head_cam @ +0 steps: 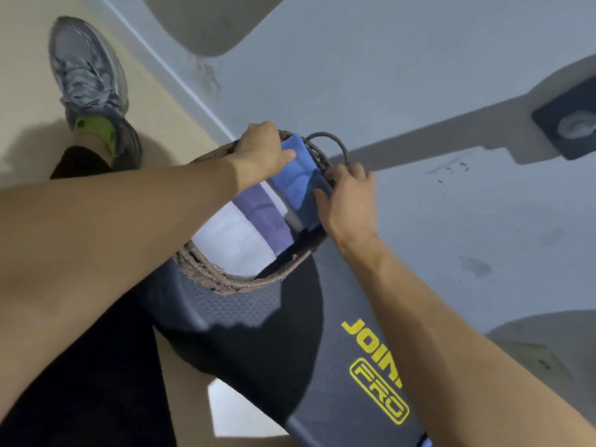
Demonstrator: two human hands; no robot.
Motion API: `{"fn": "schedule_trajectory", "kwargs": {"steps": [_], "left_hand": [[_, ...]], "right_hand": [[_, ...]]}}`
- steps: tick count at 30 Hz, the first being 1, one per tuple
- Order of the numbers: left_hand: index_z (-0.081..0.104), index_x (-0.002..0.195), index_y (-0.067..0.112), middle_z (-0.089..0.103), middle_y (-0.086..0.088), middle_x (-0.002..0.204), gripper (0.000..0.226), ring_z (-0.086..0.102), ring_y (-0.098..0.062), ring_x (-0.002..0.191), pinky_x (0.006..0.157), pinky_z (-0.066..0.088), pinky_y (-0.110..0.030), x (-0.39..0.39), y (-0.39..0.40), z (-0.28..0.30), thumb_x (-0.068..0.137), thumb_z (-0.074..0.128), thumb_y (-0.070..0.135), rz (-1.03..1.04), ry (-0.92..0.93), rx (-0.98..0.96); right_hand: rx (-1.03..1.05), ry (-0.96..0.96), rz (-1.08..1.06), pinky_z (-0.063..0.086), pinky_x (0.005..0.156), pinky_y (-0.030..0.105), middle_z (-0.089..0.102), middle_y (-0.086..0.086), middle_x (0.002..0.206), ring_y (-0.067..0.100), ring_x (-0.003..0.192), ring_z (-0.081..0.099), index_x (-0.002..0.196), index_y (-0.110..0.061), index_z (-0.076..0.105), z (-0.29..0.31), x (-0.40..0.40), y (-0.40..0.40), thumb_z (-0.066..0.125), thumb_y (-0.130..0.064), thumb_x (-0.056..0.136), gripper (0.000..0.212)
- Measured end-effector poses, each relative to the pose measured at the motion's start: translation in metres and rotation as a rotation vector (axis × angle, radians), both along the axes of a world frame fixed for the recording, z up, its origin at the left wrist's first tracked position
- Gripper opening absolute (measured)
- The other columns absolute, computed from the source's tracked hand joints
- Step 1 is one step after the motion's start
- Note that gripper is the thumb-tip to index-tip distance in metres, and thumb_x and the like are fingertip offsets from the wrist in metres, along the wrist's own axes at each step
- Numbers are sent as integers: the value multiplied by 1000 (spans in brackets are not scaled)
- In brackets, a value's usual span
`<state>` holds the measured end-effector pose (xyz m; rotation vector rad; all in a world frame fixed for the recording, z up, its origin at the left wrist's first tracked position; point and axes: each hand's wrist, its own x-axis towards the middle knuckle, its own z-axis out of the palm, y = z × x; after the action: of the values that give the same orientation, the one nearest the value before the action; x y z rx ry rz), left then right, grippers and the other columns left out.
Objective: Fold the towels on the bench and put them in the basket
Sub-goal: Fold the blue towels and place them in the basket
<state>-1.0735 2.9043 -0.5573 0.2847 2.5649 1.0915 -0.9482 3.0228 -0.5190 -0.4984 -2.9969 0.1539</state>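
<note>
Nearest the camera, the dark padded counter (258, 333) carries yellow lettering that reads "JOIN" (the rest cut off by the right forearm) and, below it in an outlined box, "PRO". On the counter's perforated end stands the brown woven wicker basket (206, 272), a loop handle rising from its far rim. Inside the basket, folded towels sit on edge side by side: a white folded towel (232, 237) nearest, a purple folded towel (261, 214) just behind it, then the blue folded towel (301, 185) at the far side against the rim. The right hand (346, 201) lies against the blue towel's right edge, fingers curled over it, gripping the cloth. The left hand (261, 153) grips the same towel at its far left corner, thumb on top, knuckles over the basket rim. Beyond the basket lies pale grey floor (403, 75) crossed by shadows. At far left, on a beige strip of floor, a grey laced sneaker (85, 72) with a green heel lining points away
</note>
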Motion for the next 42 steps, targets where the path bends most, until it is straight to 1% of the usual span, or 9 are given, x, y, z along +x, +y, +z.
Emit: {"fn": "schedule_trajectory", "kwargs": {"steps": [5,9,12,15,20,27,33,38,42], "left_hand": [[45,69,5,57,-18,88,41,52,-34,80,65,36,-34,3,-7,14,94,60,34,-145,159,-199],[58,118,7,52,-16,114,35,50,-35,111,89,43,-42,15,-13,18,90,65,26,-379,530,-233],[50,140,19,45,-11,131,50,39,-31,126,106,32,-37,19,-23,12,91,63,19,-630,325,-237],[50,141,22,43,-12,139,51,38,-30,132,111,32,-41,16,-23,15,91,62,17,-581,248,-262],[59,129,13,53,-13,130,39,50,-31,120,99,38,-35,42,-1,44,91,59,20,-550,334,-269],[67,107,14,58,3,92,18,54,-14,86,75,36,-20,170,77,74,93,57,16,-740,326,-10],[69,95,17,57,13,69,11,56,-12,71,65,39,-21,331,159,64,90,59,20,-1110,184,-21],[59,122,13,58,-4,113,30,59,-23,102,89,48,-31,451,215,30,93,59,20,-1234,53,-59],[35,149,18,35,-10,146,53,50,-32,122,101,43,-42,507,239,-5,99,52,19,-1318,-25,-145]], "right_hand": [[-94,-76,125,50,79,38,58,7,107,29,98,54,110,-17,66,-10,14,-1,83,-43,67,53],[-111,-44,126,49,83,41,56,16,117,37,105,54,117,-7,61,-20,12,1,76,-15,73,46],[-176,-91,103,47,84,34,58,14,119,34,105,58,124,-8,60,-16,6,-1,75,-16,74,52],[-323,-122,27,43,77,23,65,2,106,21,96,62,123,-14,64,3,11,4,80,-25,74,53],[-502,90,-139,45,70,20,66,-6,94,12,82,66,102,-18,67,45,79,42,74,-26,82,23],[-603,-263,-164,52,85,33,74,0,90,18,85,69,97,-17,69,76,255,115,76,-28,86,17],[-492,-355,-336,47,70,11,70,-15,93,5,86,67,100,-26,67,80,415,160,71,-37,88,16],[-394,-404,-514,51,80,35,72,3,93,24,89,65,98,-12,69,48,525,191,67,-30,90,20],[-348,-295,-594,46,93,33,56,10,119,28,113,53,129,-18,56,10,578,197,72,-31,83,50]]}}
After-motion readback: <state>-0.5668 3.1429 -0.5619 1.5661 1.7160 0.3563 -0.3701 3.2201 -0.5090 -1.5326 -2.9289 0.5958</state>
